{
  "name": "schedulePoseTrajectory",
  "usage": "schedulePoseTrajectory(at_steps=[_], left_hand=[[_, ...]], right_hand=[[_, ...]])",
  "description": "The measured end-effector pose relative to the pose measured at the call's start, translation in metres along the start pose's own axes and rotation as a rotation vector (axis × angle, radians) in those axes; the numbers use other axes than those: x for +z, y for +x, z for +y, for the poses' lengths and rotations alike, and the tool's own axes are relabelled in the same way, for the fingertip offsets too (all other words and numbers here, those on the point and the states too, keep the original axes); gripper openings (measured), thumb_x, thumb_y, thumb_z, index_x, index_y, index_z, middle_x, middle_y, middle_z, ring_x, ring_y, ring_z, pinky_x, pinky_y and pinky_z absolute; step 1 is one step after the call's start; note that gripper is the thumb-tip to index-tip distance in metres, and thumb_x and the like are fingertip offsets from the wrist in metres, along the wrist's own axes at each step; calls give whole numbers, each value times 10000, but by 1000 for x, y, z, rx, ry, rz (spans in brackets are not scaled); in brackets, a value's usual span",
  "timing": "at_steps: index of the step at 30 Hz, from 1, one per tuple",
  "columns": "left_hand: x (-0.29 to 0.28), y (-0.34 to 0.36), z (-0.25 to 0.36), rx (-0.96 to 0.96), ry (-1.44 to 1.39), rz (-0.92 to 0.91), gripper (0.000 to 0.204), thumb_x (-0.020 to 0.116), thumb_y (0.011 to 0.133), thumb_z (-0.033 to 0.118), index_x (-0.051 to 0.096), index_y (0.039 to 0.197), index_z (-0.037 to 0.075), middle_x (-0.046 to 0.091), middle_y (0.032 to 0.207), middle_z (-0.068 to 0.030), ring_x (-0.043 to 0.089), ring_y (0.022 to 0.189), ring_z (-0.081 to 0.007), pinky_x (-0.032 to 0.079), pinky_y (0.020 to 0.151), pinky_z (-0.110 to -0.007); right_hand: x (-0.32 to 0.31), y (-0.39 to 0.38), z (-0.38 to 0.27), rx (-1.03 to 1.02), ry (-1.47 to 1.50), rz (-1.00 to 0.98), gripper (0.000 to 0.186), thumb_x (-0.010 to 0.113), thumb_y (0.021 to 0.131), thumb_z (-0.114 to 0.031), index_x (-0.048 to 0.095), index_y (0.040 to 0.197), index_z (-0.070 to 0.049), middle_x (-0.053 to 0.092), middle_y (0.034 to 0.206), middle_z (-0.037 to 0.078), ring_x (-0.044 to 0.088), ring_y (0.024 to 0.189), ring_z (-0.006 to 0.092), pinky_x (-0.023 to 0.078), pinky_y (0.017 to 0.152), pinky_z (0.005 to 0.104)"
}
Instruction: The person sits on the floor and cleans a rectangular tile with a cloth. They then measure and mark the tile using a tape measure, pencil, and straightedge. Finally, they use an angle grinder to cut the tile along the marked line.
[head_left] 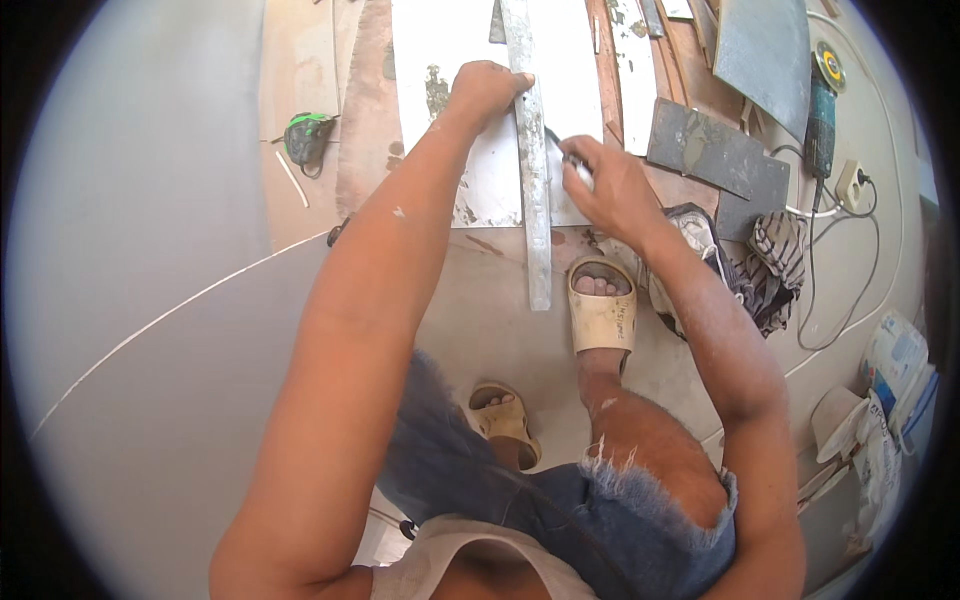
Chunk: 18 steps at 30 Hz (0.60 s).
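Observation:
A long grey metal straightedge bar [538,235] lies lengthwise across a white tile [495,190] stained with mortar; its near end reaches past the tile's edge. My left hand [487,95] is closed at the bar's left side, pressing it down with the thumb on top. In my right hand [615,190] is a slim marker-like tool [553,136] with a dark tip and a white part. Its tip points at the bar's right edge, over the tile. The fingers hide most of this tool, so its exact kind is unclear.
A black and green tape measure [308,138] lies at left. To the right are grey tile offcuts [695,145], an angle grinder [822,125] with its cord, a socket block [850,187] and a striped cloth [778,245]. My sandalled foot [602,310] stands near the bar.

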<state>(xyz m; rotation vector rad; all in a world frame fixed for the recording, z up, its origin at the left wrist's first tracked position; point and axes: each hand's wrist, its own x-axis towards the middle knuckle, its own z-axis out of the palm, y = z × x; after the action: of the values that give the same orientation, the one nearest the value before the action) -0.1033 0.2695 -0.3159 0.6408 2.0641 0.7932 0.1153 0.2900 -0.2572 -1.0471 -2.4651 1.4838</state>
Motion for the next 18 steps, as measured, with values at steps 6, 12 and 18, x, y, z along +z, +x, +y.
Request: schedulePoseTrajectory(at_steps=[6, 12, 18], left_hand=[[3, -5, 15, -50, 43, 2, 346, 782, 826, 266, 680, 863, -63, 685, 763, -122, 623, 629, -199, 503, 602, -331], [3, -5, 16, -99, 15, 13, 325, 780, 835, 265, 691, 882, -45, 689, 795, -111, 615, 638, -193, 497, 608, -331], [5, 6, 6, -119, 26, -2, 326, 782, 838, 264, 684, 889, -43, 670, 772, -106, 600, 644, -181, 489, 625, -333]], right_hand=[[16, -54, 5, -28, -21, -25, 262, 578, 879, -159, 633, 1073, 7, 664, 928, 251, 636, 920, 426, 499, 833, 485], [27, -89, 10, -36, 4, -88, 248, 605, 880, -150, 631, 1073, 3, 661, 963, 241, 630, 943, 413, 495, 841, 474], [24, -109, 1, 57, -35, -169, 204, 615, 885, -109, 645, 1069, -26, 663, 978, 196, 636, 928, 380, 501, 840, 430]])
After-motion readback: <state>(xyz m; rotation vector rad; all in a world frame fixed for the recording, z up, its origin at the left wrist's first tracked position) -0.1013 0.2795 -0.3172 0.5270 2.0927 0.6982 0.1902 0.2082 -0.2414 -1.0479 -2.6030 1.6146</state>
